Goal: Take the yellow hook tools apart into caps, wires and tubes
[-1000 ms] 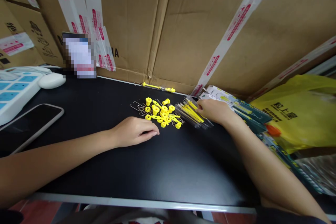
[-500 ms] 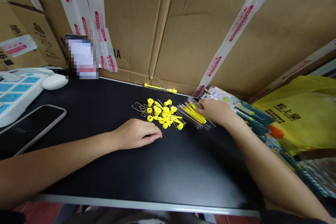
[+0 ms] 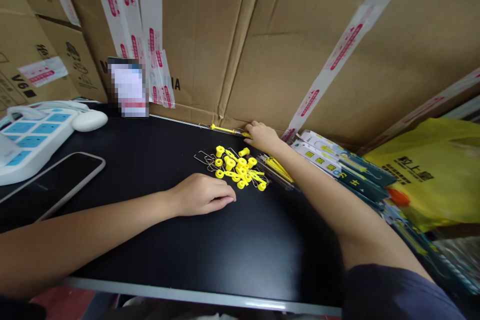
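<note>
My left hand (image 3: 204,194) rests on the black table just in front of a heap of yellow plastic parts and bent wire pieces (image 3: 240,164). Its fingers are curled together, and nothing shows in them. Across the table, my right hand (image 3: 261,136) has its fingers on the right end of a thin yellow rod tool with a wire hook (image 3: 224,129), which lies along the foot of the cardboard. Under my right forearm, partly covered, are clear tubes with thin yellow sticks (image 3: 277,169), beside the heap.
Printed boxes (image 3: 337,160) and a yellow plastic bag (image 3: 423,170) are at the right. To the left lie a phone (image 3: 56,185), a white power strip (image 3: 41,140) and a white rounded object (image 3: 89,120). A blurred-out screen (image 3: 129,90) leans on tall cardboard (image 3: 202,35).
My right hand has left the clear tubes and reached back and left to the yellow rod tool. My left hand stays in place by the heap. The view has shifted slightly.
</note>
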`<state>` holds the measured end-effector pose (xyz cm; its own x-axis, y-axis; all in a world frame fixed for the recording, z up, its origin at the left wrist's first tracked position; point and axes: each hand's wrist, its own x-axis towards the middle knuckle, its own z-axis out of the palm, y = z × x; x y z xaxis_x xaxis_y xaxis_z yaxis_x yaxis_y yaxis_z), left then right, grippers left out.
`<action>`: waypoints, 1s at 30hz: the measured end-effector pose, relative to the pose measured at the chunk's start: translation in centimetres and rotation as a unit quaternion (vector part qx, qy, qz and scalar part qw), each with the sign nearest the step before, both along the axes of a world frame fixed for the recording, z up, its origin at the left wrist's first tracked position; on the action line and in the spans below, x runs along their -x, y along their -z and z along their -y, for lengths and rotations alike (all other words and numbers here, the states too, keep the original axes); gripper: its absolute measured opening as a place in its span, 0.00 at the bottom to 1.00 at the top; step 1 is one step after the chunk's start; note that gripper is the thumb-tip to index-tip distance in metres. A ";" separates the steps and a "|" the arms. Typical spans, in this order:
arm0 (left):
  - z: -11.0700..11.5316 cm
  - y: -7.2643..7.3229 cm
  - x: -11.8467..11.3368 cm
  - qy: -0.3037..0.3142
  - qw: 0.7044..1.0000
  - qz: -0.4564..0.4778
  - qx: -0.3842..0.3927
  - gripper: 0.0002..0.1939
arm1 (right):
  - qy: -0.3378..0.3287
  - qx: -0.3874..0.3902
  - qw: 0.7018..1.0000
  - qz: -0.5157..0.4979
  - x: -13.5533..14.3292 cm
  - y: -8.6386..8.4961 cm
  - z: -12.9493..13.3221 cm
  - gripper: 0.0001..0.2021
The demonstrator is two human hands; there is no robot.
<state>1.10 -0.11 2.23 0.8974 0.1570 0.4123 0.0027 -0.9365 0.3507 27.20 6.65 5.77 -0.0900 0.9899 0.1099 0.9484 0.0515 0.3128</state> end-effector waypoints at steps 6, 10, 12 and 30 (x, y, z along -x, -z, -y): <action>0.0 0.3 0.1 0.001 1.000 0.014 -0.023 0.11 | -0.014 0.003 1.000 -0.002 -0.3 0.5 -0.9 0.11; 0.0 0.3 0.0 -0.003 0.999 0.019 -0.041 0.11 | -0.038 -0.009 0.999 -0.018 -0.1 0.3 -0.7 0.11; -0.1 0.3 0.0 -0.008 0.999 0.023 -0.046 0.11 | -0.050 -0.024 0.998 -0.028 0.4 -0.2 -0.2 0.12; 1.4 -1.7 0.1 -0.157 0.916 0.117 -0.351 0.18 | -0.282 -0.100 0.951 -0.080 6.7 -1.1 14.4 0.09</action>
